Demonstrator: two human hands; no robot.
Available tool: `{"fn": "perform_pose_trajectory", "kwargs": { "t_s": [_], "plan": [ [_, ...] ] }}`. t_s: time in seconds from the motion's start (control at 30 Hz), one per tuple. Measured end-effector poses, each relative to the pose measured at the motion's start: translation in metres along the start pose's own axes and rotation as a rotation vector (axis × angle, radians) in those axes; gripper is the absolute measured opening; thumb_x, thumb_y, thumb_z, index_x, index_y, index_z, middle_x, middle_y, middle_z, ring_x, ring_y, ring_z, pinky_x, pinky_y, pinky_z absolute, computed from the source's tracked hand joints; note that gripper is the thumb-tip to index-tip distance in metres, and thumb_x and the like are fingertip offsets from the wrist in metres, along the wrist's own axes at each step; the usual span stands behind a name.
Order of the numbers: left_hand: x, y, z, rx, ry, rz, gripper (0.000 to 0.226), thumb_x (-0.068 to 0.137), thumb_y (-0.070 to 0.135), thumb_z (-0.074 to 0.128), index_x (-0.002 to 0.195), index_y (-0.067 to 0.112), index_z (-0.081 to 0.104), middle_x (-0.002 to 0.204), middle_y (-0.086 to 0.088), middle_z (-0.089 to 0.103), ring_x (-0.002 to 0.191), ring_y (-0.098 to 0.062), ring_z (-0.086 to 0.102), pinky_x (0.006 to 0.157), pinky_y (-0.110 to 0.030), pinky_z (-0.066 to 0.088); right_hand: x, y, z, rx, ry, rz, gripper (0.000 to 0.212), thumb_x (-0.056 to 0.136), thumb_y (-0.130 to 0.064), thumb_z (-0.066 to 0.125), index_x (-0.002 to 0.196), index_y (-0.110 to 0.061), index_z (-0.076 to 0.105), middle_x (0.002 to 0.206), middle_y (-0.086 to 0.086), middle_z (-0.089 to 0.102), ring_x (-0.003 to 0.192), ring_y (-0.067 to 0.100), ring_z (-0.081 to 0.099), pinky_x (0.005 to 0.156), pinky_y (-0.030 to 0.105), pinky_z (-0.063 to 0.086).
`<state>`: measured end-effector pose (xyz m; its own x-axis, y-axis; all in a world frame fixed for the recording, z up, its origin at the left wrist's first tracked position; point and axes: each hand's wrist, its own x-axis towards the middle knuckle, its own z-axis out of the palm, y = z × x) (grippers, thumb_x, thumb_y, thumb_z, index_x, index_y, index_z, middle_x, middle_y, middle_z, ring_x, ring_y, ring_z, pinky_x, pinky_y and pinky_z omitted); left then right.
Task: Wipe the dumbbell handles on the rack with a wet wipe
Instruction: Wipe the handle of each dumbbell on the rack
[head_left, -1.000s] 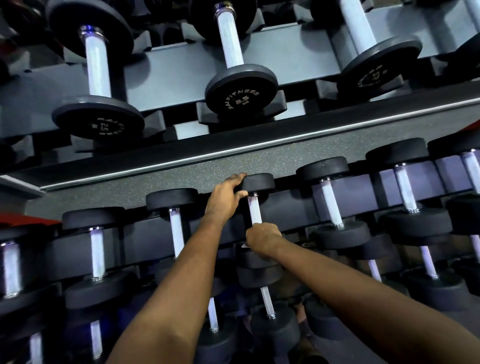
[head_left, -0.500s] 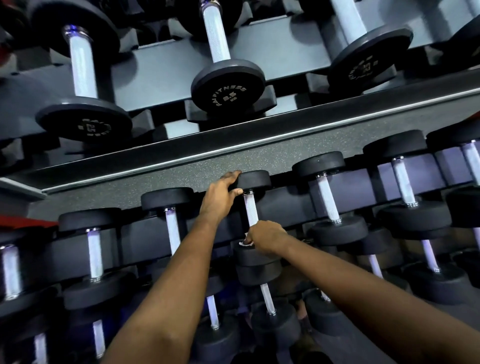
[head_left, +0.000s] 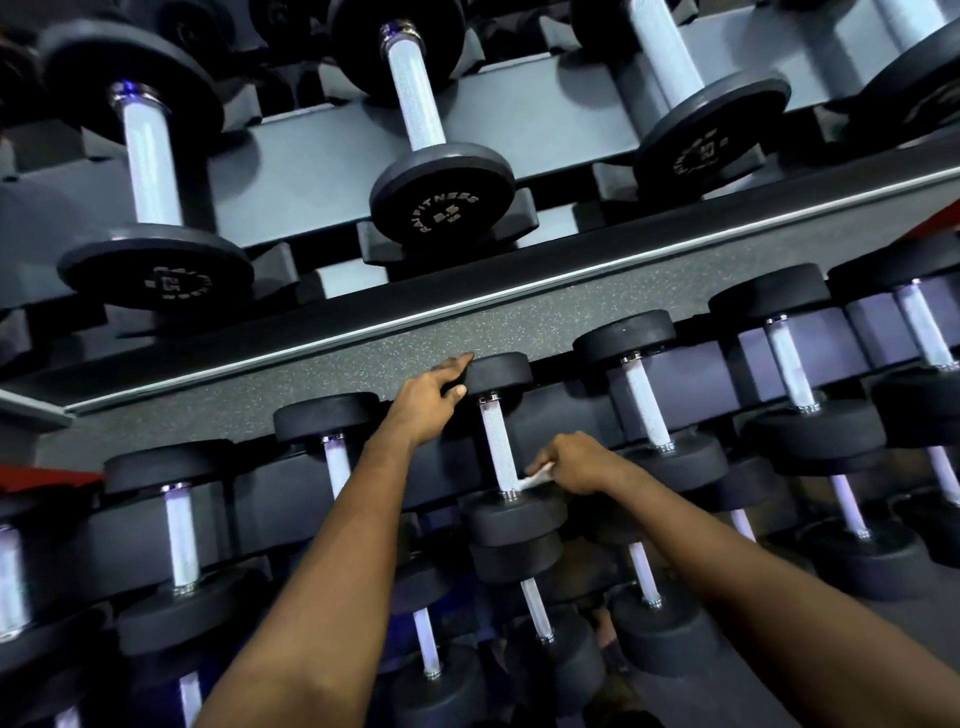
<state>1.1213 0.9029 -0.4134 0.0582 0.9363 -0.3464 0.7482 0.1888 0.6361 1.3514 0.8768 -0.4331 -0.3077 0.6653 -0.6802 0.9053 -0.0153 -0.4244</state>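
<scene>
Where the rack (head_left: 280, 493) carries its near row of black-headed dumbbells, the ones at the left lie side by side, each pale knurled handle running from near to far. The neighbouring dumbbell (head_left: 337, 462) lies just left of the person's left forearm. The left hand (head_left: 423, 402) reaches to the far head of the dumbbell (head_left: 498, 374) in the middle of the row. Its fingers (head_left: 457, 364) are curled over the top edge of that head and the thumb presses on its near face, so the hand grips the weight. The dumbbell's handle (head_left: 493, 441) shows bare along most of its length.

At the near end of the handle, just above the near head, a white wet wipe (head_left: 537, 475) touches the metal. The right hand (head_left: 576, 462) pinches the wipe, fingers bunched narrow around it, knuckles turned up toward the camera. To the right, another dumbbell (head_left: 644, 405) sits in the next slot, with more beyond it.

Farther off, past a speckled grey strip (head_left: 571, 312), a second row holds larger dumbbells. The middle one (head_left: 441, 205) shows pale lettering on its round end.
</scene>
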Motion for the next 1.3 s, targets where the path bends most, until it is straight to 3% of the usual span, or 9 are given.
{"fn": "perform_pose_trajectory", "kwargs": {
  "t_s": [0.17, 0.23, 0.33, 0.57, 0.73, 0.93, 1.13, 1.3],
  "plan": [
    [0.008, -0.008, -0.001, -0.020, -0.005, 0.008, 0.057, 0.099, 0.013, 0.057, 0.147, 0.040, 0.042, 0.156, 0.005, 0.038, 0.145, -0.015, 0.034, 0.121, -0.031, 0.023, 0.018, -0.028, -0.010, 0.647, 0.543, 0.463, 0.030, 0.088, -0.026, 0.063, 0.112, -0.011, 0.072, 0.117, 0.020, 0.067, 0.112, 0.036, 0.062, 0.092, 0.035, 0.049],
    [0.010, -0.011, -0.002, -0.027, -0.009, 0.007, 0.057, 0.098, 0.013, 0.060, 0.146, 0.041, 0.044, 0.154, 0.005, 0.040, 0.144, -0.015, 0.036, 0.121, -0.034, 0.026, 0.025, -0.051, -0.008, 0.787, 0.576, 0.549, 0.034, 0.089, -0.033, 0.065, 0.114, -0.010, 0.071, 0.118, 0.021, 0.066, 0.112, 0.036, 0.062, 0.091, 0.036, 0.050],
    [0.016, -0.015, -0.004, 0.005, -0.020, 0.021, 0.059, 0.096, 0.015, 0.063, 0.145, 0.042, 0.045, 0.153, 0.006, 0.043, 0.143, -0.014, 0.037, 0.120, -0.034, 0.028, 0.035, -0.088, 0.007, 0.892, 0.569, 0.546, 0.028, 0.091, -0.024, 0.063, 0.115, -0.011, 0.070, 0.117, 0.020, 0.067, 0.112, 0.036, 0.062, 0.090, 0.037, 0.050],
    [0.022, -0.026, -0.002, -0.008, -0.013, 0.078, 0.059, 0.093, 0.014, 0.067, 0.143, 0.038, 0.049, 0.148, 0.013, 0.047, 0.141, -0.011, 0.040, 0.119, -0.037, 0.031, 0.036, -0.128, 0.039, 0.798, 0.732, 0.509, 0.029, 0.092, -0.012, 0.047, 0.112, -0.014, 0.068, 0.101, 0.020, 0.071, 0.101, 0.040, 0.063, 0.085, 0.039, 0.048],
    [0.023, -0.028, -0.002, -0.021, -0.015, 0.097, 0.057, 0.093, 0.015, 0.067, 0.142, 0.038, 0.050, 0.147, 0.016, 0.048, 0.140, -0.009, 0.040, 0.120, -0.038, 0.031, 0.048, -0.113, 0.023, 0.864, 0.682, 0.529, 0.024, 0.091, -0.016, 0.055, 0.109, -0.009, 0.070, 0.109, 0.020, 0.069, 0.107, 0.039, 0.062, 0.088, 0.039, 0.048],
    [0.022, -0.026, -0.006, -0.017, -0.022, 0.086, 0.056, 0.094, 0.015, 0.067, 0.142, 0.037, 0.050, 0.148, 0.012, 0.048, 0.141, -0.011, 0.040, 0.120, -0.035, 0.029, 0.040, -0.122, 0.044, 0.656, 0.738, 0.449, 0.026, 0.091, -0.010, 0.049, 0.108, -0.011, 0.068, 0.100, 0.018, 0.071, 0.100, 0.039, 0.063, 0.084, 0.040, 0.047],
    [0.020, -0.022, -0.006, -0.002, -0.014, 0.069, 0.058, 0.094, 0.016, 0.067, 0.143, 0.040, 0.048, 0.148, 0.012, 0.048, 0.141, -0.012, 0.040, 0.120, -0.036, 0.030, 0.055, -0.098, 0.019, 0.863, 0.585, 0.503, 0.028, 0.087, -0.024, 0.068, 0.111, -0.009, 0.070, 0.113, 0.018, 0.069, 0.110, 0.037, 0.061, 0.087, 0.035, 0.048],
    [0.021, -0.024, -0.007, 0.000, -0.027, 0.058, 0.059, 0.094, 0.017, 0.067, 0.142, 0.043, 0.048, 0.148, 0.011, 0.048, 0.141, -0.014, 0.041, 0.119, -0.037, 0.032, 0.042, -0.105, 0.035, 0.719, 0.686, 0.399, 0.022, 0.093, -0.014, 0.055, 0.108, -0.011, 0.070, 0.104, 0.020, 0.070, 0.103, 0.040, 0.061, 0.084, 0.038, 0.046]
  ]
}}
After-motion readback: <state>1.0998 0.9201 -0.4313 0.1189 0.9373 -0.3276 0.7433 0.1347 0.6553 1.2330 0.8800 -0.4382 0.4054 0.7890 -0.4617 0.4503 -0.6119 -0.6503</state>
